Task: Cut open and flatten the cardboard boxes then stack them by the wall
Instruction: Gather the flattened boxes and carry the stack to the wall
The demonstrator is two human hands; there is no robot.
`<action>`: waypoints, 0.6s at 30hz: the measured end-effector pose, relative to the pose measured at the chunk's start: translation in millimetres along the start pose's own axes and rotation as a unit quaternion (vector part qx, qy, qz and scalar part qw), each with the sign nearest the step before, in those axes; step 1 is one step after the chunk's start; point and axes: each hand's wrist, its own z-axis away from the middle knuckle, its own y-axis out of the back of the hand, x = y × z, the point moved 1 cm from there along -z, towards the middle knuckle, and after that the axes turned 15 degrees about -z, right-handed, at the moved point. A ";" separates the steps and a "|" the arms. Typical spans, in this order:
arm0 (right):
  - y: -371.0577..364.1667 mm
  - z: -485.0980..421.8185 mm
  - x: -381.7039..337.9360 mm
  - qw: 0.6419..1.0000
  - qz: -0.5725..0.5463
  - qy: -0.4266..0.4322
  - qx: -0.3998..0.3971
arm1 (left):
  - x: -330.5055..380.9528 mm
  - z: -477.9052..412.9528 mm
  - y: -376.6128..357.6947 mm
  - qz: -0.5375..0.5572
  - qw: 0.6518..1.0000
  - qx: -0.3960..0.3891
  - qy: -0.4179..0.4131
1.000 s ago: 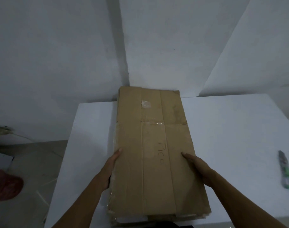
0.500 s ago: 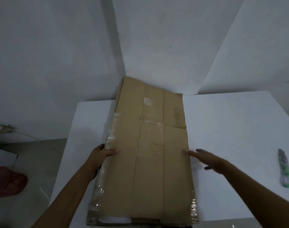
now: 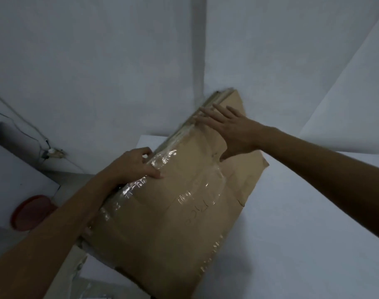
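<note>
White walls (image 3: pixel 98 61), white bench (image 3: pixel 313 212). Cardboard (image 3: pixel 173 212): brown, flattened, layered, glossy tape, tilted up. Left grip (image 3: pixel 132 167) holds taped edge; right grip (image 3: pixel 229 128) wide, fingers flat on upper end.

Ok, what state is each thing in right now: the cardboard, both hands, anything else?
flattened cardboard, folded flat in layers, tilted, left edge high
clear tape, stuck on, wrinkled along that left edge
left hand, grip curled round the taped edge, thumb on the top face
right hand, fingers straight, flat on the far end
table, white, under the cardboard
red round thing, lying on the floor
</note>
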 end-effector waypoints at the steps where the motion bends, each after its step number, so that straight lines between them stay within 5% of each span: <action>1: 4.9 -5.3 -3.1 1.000 0.023 0.017 -0.008 | 3.5 3.5 5.2 -0.050 0.998 0.009 -0.032; 5: 10.8 0.1 -14.1 0.992 0.076 0.059 -0.086 | 9.5 3.1 11.8 -0.228 0.963 -0.007 -0.143; 8: -4.6 28.2 -21.3 0.987 -0.021 -0.025 -0.157 | 12.0 -2.7 3.4 -0.284 0.944 -0.024 -0.167; 11: -22.1 47.9 -26.3 0.987 -0.071 -0.081 -0.117 | 14.8 -1.4 -7.6 -0.298 0.937 -0.047 -0.176; 18: -41.3 56.6 -27.1 0.996 -0.057 -0.053 -0.048 | -10.6 9.1 -17.5 -0.330 0.930 -0.003 -0.164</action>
